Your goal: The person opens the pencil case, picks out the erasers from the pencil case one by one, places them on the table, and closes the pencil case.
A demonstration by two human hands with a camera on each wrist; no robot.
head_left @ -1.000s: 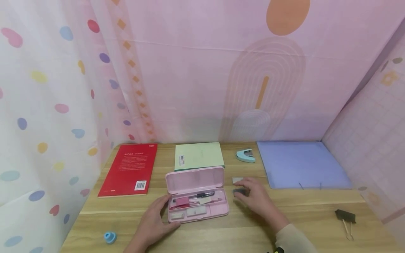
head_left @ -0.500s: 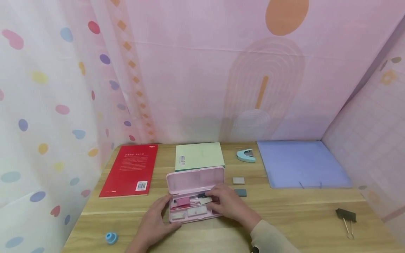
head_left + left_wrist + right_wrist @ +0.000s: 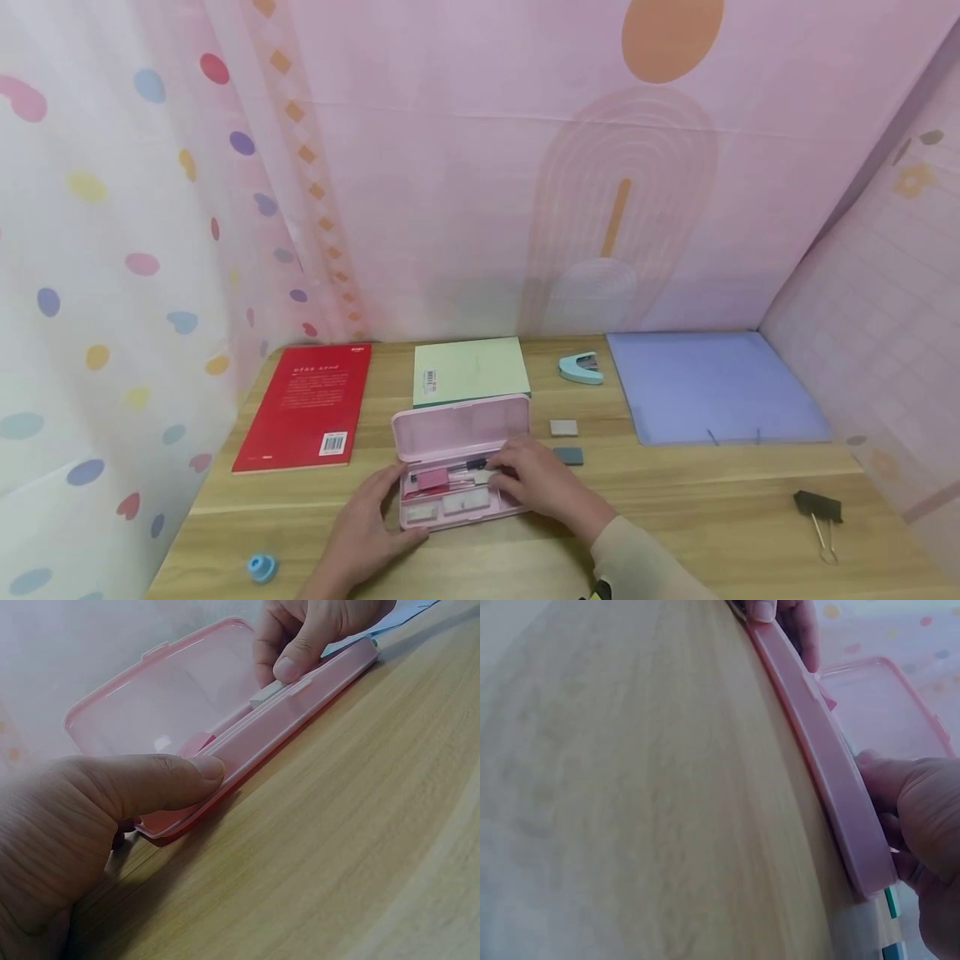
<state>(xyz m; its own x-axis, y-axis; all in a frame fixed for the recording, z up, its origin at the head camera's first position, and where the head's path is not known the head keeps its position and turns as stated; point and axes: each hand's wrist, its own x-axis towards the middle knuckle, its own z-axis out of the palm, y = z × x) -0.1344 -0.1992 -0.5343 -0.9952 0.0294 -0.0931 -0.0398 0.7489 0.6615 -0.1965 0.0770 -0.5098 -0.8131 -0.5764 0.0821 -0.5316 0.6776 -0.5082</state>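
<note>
An open pink pencil case lies on the wooden table with its lid tipped back. My left hand grips its left end, thumb on the front wall and fingers round the back. Inside the case my right hand pinches a small white eraser between thumb and fingers. Near it lie a black-gripped pen and a pink block. The front compartments hold a whitish rectangular block and a smaller pale one. My right hand hides the case's right end.
Right of the case are a light grey block and a blue-grey block. Behind stand a green notebook and a blue stapler. A red book, blue folder, black binder clip and blue plastic piece lie around.
My right hand has left the blue-grey block on the table and moved left into the pencil case, onto the white eraser. My left hand has stayed on the case.
</note>
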